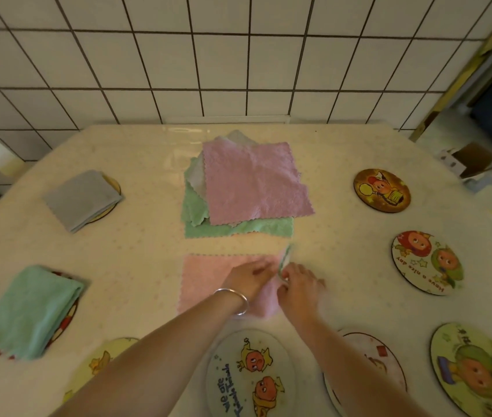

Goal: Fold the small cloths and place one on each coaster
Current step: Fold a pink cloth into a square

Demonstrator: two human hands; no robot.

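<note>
**Pink cloth worked by both hands near the front of the surface**

A soft, fleecy pink cloth with a zigzag-cut edge is spread directly under the hands, its right side rumpled and partly turned over. The left hand is laid on it with fingers fairly straight; a plain metal bangle is worn at that wrist. The right hand is curled at the cloth's right edge, where a raised corner with a greenish underside is pinched; motion blur hides the finer detail.

Just beyond the hands, a loose stack of cloths of the same pile is seen: pink on top, grey and mint green beneath, all square with scalloped borders. Well to the left of the hands, a folded green cloth is resting on a round coaster, and farther off a folded grey cloth covers another. To the right, round cartoon-printed coasters lie bare, and more are set nearer than the hands, one between the forearms.

The surface is glossy, cream and finely speckled. Behind it, a wall of white square tiles with dark grout is seen.
</note>
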